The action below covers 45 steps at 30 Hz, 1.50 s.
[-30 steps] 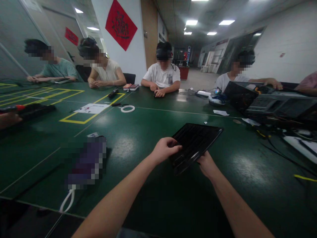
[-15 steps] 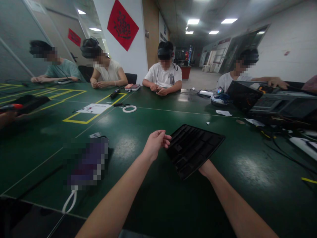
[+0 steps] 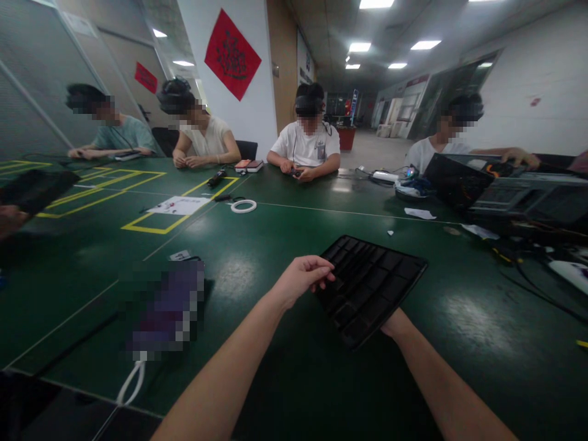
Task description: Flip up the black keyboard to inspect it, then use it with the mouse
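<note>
Black ribbed panel [image 3: 376,282] is tilted over the worktop [image 3: 275,239], right of centre, long axis unclear. It's just right of my left fingers [image 3: 321,263], bunched together at its left edge; can't tell if touching. My right hand [image 3: 395,323] reaches under its near-right edge, fingers hidden, grip unreadable.

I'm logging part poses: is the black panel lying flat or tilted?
Tilted: the black panel slants above the table, the right hand tucked under its edge.

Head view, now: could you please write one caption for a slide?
Right hand holds a black panel over a green table; left hand at its left edge.
</note>
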Available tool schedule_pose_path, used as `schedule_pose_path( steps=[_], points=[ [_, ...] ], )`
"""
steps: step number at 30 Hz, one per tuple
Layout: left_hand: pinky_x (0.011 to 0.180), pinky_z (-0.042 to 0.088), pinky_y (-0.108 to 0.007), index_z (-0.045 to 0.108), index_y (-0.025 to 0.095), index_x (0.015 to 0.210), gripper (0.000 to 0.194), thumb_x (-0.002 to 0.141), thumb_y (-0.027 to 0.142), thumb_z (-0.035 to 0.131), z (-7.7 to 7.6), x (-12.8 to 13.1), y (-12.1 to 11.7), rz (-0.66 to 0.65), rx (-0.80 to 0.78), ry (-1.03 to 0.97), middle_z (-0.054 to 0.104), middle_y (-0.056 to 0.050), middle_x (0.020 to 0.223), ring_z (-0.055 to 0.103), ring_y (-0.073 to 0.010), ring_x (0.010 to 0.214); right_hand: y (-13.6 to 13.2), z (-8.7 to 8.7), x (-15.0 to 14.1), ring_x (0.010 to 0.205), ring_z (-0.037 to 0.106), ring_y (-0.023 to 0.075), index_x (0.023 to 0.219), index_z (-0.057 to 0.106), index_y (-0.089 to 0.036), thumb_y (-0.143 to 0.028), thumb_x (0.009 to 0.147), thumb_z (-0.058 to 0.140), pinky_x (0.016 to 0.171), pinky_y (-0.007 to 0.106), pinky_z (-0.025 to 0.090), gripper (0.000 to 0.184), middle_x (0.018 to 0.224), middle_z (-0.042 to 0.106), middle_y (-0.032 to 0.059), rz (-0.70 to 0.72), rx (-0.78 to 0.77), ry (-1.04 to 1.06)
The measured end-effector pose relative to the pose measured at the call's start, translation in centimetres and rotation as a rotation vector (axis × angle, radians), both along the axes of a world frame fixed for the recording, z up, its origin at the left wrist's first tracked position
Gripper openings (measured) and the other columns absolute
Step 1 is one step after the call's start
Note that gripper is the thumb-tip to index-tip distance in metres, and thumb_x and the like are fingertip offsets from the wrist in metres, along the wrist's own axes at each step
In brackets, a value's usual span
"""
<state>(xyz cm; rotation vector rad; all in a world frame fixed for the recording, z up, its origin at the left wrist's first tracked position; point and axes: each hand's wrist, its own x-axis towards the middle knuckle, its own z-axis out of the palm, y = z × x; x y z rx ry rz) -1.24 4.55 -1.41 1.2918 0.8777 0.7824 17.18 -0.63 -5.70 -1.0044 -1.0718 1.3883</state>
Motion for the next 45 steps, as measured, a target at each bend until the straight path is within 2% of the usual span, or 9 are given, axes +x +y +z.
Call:
schedule_pose_path(
  steps=[9, 14, 18, 21, 26, 31, 37, 40, 45],
  points=[
    [0.064, 0.042, -0.024, 0.068, 0.015, 0.073, 0.012, 0.064, 0.022, 0.070, -0.9, 0.6, -0.2, 0.079, 0.118, -0.047, 0.064, 0.000, 0.067, 0.055, -0.0101, 0.064, 0.8, -1.9, 0.4, 0.095, 0.055, 0.0160, 0.110, 0.053, -0.014, -0.037, 0.086, 0.047, 0.082, 0.037, 0.048, 0.034, 0.109, 0.055, 0.0086, -0.053, 0.003, 0.047],
    [0.065, 0.042, -0.026, 0.066, 0.014, 0.070, 0.011, 0.066, 0.024, 0.069, -1.1, 1.3, -0.6, 0.128, 0.210, -0.019, 0.062, -0.001, 0.068, 0.055, -0.0112, 0.065, 0.8, -1.8, 0.5, 0.098, 0.055, 0.0169, 0.111, 0.053, -0.013, -0.038, 0.085, 0.048, 0.084, 0.039, 0.048, 0.036, 0.111, 0.055, 0.0093, -0.055, -0.017, 0.072],
    [0.063, 0.043, -0.026, 0.063, 0.014, 0.069, 0.011, 0.069, 0.025, 0.067, -1.5, 1.8, -0.9, 0.176, 0.279, 0.006, 0.060, -0.001, 0.069, 0.054, -0.0120, 0.065, 0.5, -1.4, 0.8, 0.103, 0.056, 0.0193, 0.112, 0.056, -0.020, -0.043, 0.082, 0.050, 0.092, 0.042, 0.044, 0.038, 0.115, 0.058, 0.0074, -0.031, -0.055, 0.101],
    [0.066, 0.043, -0.028, 0.061, 0.016, 0.066, 0.011, 0.071, 0.025, 0.065, -1.7, 1.9, -0.9, 0.217, 0.427, 0.097, 0.059, -0.002, 0.071, 0.054, -0.0132, 0.068, 0.4, -1.3, 0.9, 0.107, 0.054, 0.0217, 0.112, 0.058, -0.026, -0.047, 0.076, 0.055, 0.098, 0.043, 0.040, 0.041, 0.121, 0.056, 0.0035, 0.006, -0.101, 0.149],
    [0.075, 0.044, -0.032, 0.064, 0.018, 0.069, 0.010, 0.076, 0.022, 0.059, -1.6, 1.7, -0.8, 0.188, 0.687, 0.234, 0.060, -0.005, 0.078, 0.056, -0.0163, 0.079, 0.2, -1.1, 0.8, 0.112, 0.051, 0.0241, 0.110, 0.058, -0.025, -0.049, 0.070, 0.061, 0.103, 0.046, 0.034, 0.047, 0.121, 0.057, 0.0035, 0.010, -0.155, 0.220],
    [0.078, 0.044, -0.033, 0.066, 0.020, 0.071, 0.011, 0.078, 0.024, 0.058, -1.3, 1.4, -0.9, 0.176, 0.817, 0.327, 0.062, -0.006, 0.080, 0.056, -0.0172, 0.081, -0.1, -0.3, 0.2, 0.115, 0.049, 0.0236, 0.104, 0.062, -0.026, -0.049, 0.066, 0.064, 0.104, 0.044, 0.033, 0.044, 0.121, 0.057, 0.0016, -0.042, -0.154, 0.239],
    [0.075, 0.044, -0.031, 0.065, 0.018, 0.070, 0.015, 0.079, 0.021, 0.055, -0.3, 0.9, -0.9, 0.030, 0.838, 0.331, 0.062, -0.006, 0.079, 0.057, -0.0163, 0.078, -0.1, -0.2, 0.3, 0.106, 0.055, 0.0237, 0.099, 0.064, -0.024, -0.049, 0.061, 0.068, 0.102, 0.045, 0.035, 0.046, 0.110, 0.063, 0.0028, -0.067, -0.190, 0.221],
    [0.072, 0.044, -0.029, 0.065, 0.018, 0.070, 0.013, 0.078, 0.020, 0.055, 0.1, 0.4, -0.5, -0.052, 0.727, 0.309, 0.062, -0.005, 0.076, 0.057, -0.0155, 0.075, 0.0, -0.4, 0.4, 0.105, 0.055, 0.0240, 0.101, 0.063, -0.024, -0.048, 0.064, 0.066, 0.101, 0.046, 0.036, 0.044, 0.111, 0.062, 0.0036, -0.061, -0.197, 0.214],
    [0.067, 0.042, -0.027, 0.065, 0.018, 0.077, 0.010, 0.077, 0.022, 0.056, 0.0, 0.3, -0.2, -0.064, 0.576, 0.305, 0.061, -0.002, 0.074, 0.055, -0.0143, 0.071, -0.1, -0.2, 0.4, 0.105, 0.055, 0.0242, 0.101, 0.063, -0.024, -0.050, 0.063, 0.066, 0.100, 0.045, 0.037, 0.047, 0.111, 0.062, 0.0036, -0.009, -0.201, 0.207]
  ],
)
